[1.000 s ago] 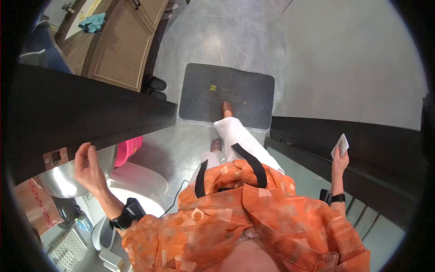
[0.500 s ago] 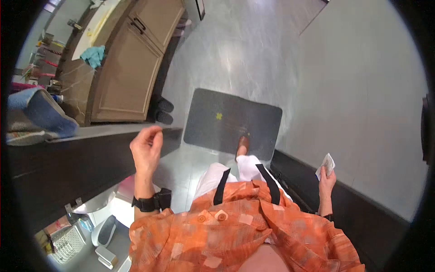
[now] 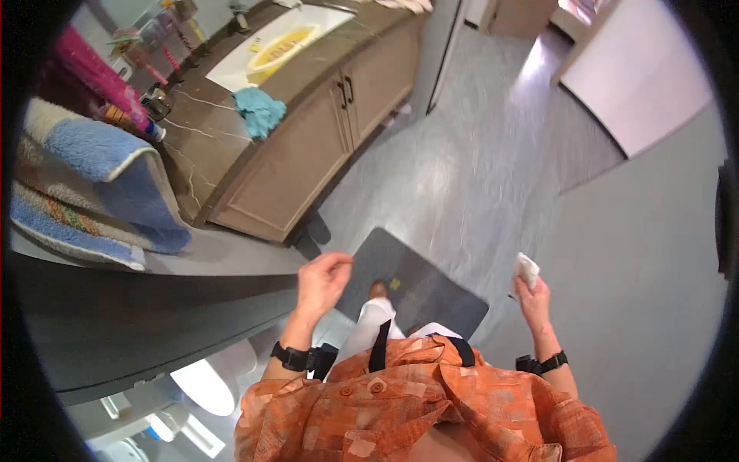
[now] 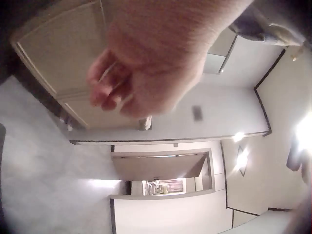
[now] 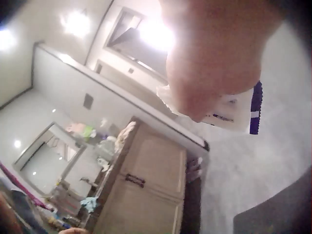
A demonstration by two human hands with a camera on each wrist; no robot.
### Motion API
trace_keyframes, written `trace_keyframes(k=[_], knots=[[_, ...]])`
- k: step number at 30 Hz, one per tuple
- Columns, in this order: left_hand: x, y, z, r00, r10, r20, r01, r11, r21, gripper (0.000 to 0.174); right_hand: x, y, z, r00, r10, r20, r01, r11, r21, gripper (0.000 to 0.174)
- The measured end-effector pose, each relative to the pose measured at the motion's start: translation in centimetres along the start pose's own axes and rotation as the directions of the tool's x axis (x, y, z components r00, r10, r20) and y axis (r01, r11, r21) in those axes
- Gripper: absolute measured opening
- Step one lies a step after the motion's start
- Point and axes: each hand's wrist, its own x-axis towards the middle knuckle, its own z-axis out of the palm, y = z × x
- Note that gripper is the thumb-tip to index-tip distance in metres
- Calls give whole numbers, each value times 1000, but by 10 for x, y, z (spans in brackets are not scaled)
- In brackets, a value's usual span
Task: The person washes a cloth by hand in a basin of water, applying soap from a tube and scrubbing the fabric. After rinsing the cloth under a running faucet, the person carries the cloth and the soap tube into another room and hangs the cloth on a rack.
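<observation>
My right hand (image 3: 533, 300) pinches a small white sachet (image 3: 527, 269) out to the right of my body. In the right wrist view the sachet (image 5: 231, 117) shows a dark purple, saw-toothed end strip and some purple print. Part of it is hidden behind the fingers. My left hand (image 3: 321, 289) hangs in the air at the front left with its fingers loosely curled, holding nothing. The left wrist view shows the same empty hand (image 4: 151, 73) with bent fingers, in front of a brown cabinet door (image 4: 58, 53).
A dark floor mat (image 3: 431, 292) lies under my feet. To the left runs a vanity cabinet (image 3: 308, 162) with a sink (image 3: 231, 73) and a teal cloth (image 3: 260, 113) at its edge. A blue towel (image 3: 100, 154) hangs nearer. Dark slippers (image 3: 312, 231) stand by the cabinet base.
I have walked forward through the doorway onto the mat, and the view has turned toward the vanity. My left hand has come away from the door edge. The sachet stays in my right hand.
</observation>
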Motion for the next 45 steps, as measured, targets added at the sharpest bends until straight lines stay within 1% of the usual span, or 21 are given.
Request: trace_keyframes(k=[2, 6, 9, 11, 12, 14, 15, 16, 18, 19, 20, 24, 26, 29, 34, 38, 40, 41, 42, 44, 45], knots=[[28, 10, 4, 996, -57, 63, 61, 996, -62, 13, 35, -49, 35, 980, -133, 148, 119, 988, 101, 25], [78, 23, 15, 982, -81, 171, 111, 978, -176, 24, 85, -164, 93, 854, -283, 437, 347, 935, -71, 24], [104, 20, 22, 983, -28, 180, 54, 989, -138, 41, 110, -220, 150, 690, -449, 567, 530, 848, 26, 26], [118, 15, 27, 985, -89, 146, 136, 926, -352, 62, 121, -249, 186, 538, -555, 634, 642, 757, 118, 33], [130, 13, 27, 987, -95, 126, 134, 926, -353, 62, 128, -262, 202, 440, -598, 670, 682, 708, 184, 38], [150, 9, 24, 970, -186, 154, 240, 676, -697, 68, 141, -290, 225, 339, -570, 749, 722, 668, 182, 43], [164, 4, 21, 971, -199, 130, 231, 657, -718, 60, 151, -299, 232, 253, -524, 813, 755, 633, 172, 47], [179, 4, 20, 970, -221, 102, 225, 656, -721, 60, 164, -304, 239, 218, -525, 822, 759, 621, 195, 47], [207, 8, 17, 929, -348, -125, 111, 585, -803, 51, 189, -311, 254, 22, -678, 734, 837, 415, 358, 51], [217, 14, 17, 855, -491, -167, 133, 518, -845, 42, 201, -327, 250, -13, -576, 817, 833, 445, 328, 54], [224, 17, 12, 836, -514, -192, 125, 518, -846, 42, 213, -337, 249, -51, -570, 820, 827, 436, 354, 54], [239, 4, -23, 775, -592, -221, 70, 428, -901, 36, 272, -368, 267, -245, -711, 659, 670, 368, 645, 49], [235, -9, -49, 769, -484, -418, 13, 665, -747, 32, 297, -396, 280, -191, -545, 817, 665, 540, 516, 43], [237, -19, -96, 510, -540, -670, -12, 774, -633, 31, 319, -426, 316, -223, -557, 800, 684, 495, 536, 39], [246, -91, -164, 314, -588, -746, 50, 794, -605, 42, 342, -476, 353, -299, -482, 823, 728, 442, 524, 35], [272, -119, -190, 166, -615, -771, 205, 786, -583, 55, 392, -494, 356, -197, -466, 862, 702, 547, 456, 29], [277, -120, -195, 209, -581, -787, 327, 800, -504, 63, 424, -509, 354, -132, -435, 891, 716, 579, 389, 27], [279, -107, -195, 241, -348, -906, 619, 774, -133, 64, 444, -516, 353, -84, -414, 907, 736, 588, 336, 27], [281, -92, -196, 355, -105, -929, 798, 552, 242, 65, 464, -523, 353, -38, -395, 918, 755, 591, 285, 26], [296, -60, -183, 406, -243, -881, 723, 675, 147, 64, 506, -540, 358, -21, -344, 939, 823, 528, 212, 25], [310, -34, -173, 479, -435, -763, 643, 765, -32, 62, 523, -550, 362, -43, -343, 938, 823, 520, 228, 25]])
